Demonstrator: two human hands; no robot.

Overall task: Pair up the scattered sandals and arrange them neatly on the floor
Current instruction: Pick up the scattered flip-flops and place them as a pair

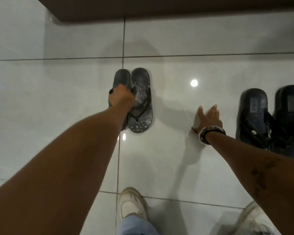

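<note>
- Left hand (124,94) grips the grey flip-flop (120,78), setting it beside its patterned mate (141,102) on the tiled floor (58,99).
- Right hand (209,116) hangs empty, fingers spread.
- Dark pair (268,119) lies right, paired.
- Next, we judge: let go, square toes.

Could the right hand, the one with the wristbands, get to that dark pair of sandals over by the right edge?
Probably yes. The right hand is open and empty, fingers spread over bare floor tile, and nothing lies between it and the dark pair of sandals just beside it.
</note>
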